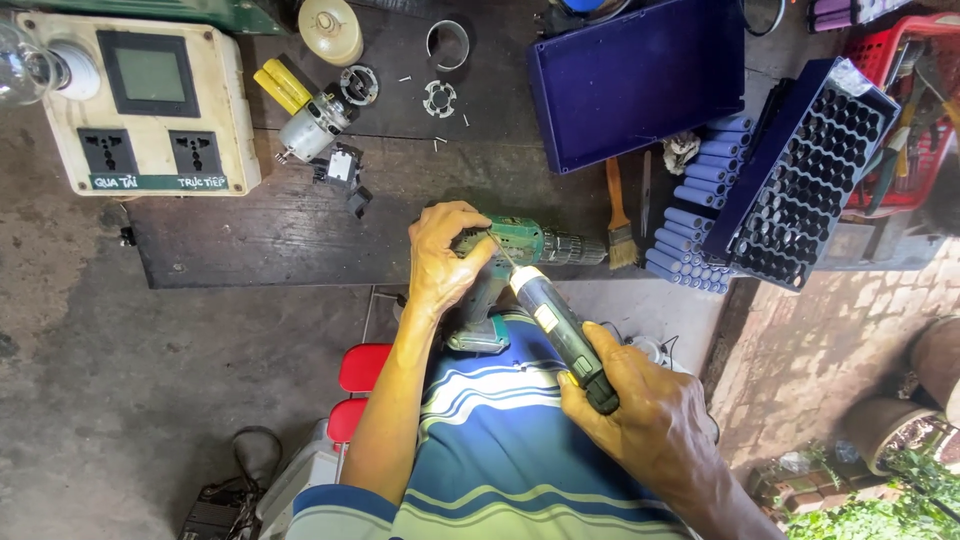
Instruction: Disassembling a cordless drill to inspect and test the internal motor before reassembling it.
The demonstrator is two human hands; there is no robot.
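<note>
The left hand [440, 262] hides the green drill's [520, 245] rear.

At the far left of the surface we see a cream socket box [140, 100] bearing a square grey-green screen [148, 73] in a black frame, and beneath its two sockets a narrow dark green label strip [158, 182] with white lettering.

Drill [520, 243] at near edge of table [250, 235], between both hands. Brush [619, 222] just right of it; cells [700, 205] and holder tray [805, 175] further right. Socket box [150, 105] far left; motor [310, 125] behind drill.
</note>
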